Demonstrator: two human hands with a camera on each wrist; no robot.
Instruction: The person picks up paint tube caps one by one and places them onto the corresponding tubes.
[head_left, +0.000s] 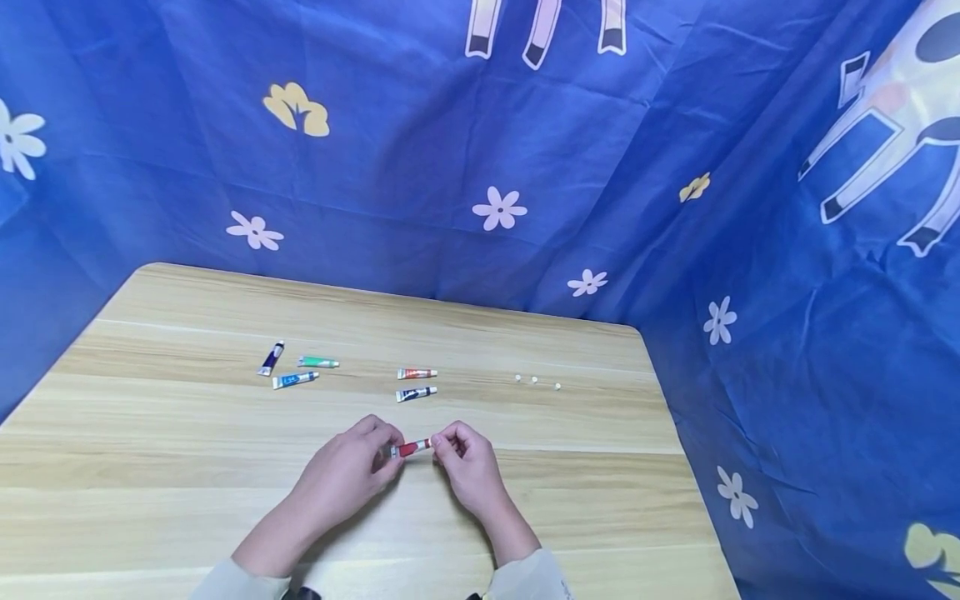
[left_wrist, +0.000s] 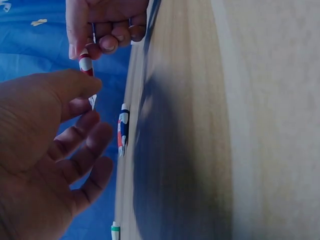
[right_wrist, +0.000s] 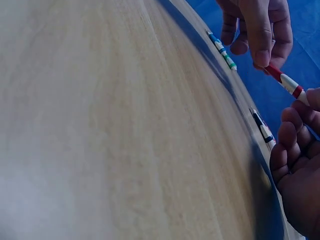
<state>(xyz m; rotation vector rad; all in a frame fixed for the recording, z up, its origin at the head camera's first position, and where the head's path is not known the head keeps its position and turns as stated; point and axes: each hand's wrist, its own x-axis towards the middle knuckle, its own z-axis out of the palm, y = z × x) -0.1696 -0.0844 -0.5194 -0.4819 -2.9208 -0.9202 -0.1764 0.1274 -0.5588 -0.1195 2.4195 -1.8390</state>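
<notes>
A small red paint tube [head_left: 412,448] is held above the table between both hands, lying nearly level in the head view. My left hand [head_left: 345,472] pinches its crimped end with thumb and forefinger; the remaining fingers curve loosely below, as the left wrist view shows. At the white cap end, the thumb and fingertips of my right hand [head_left: 474,473] grip the tube, hiding most of the cap. Just beyond the hands lie a dark blue paint tube [head_left: 416,394] and an orange-red paint tube [head_left: 417,374], side by side.
Farther left on the wooden table [head_left: 187,467] are a purple tube [head_left: 272,358], a green tube [head_left: 318,362] and a light blue tube [head_left: 296,380]. Three tiny white pieces, one of them here [head_left: 534,380], lie to the right. Blue patterned cloth [head_left: 420,167] hangs behind the table.
</notes>
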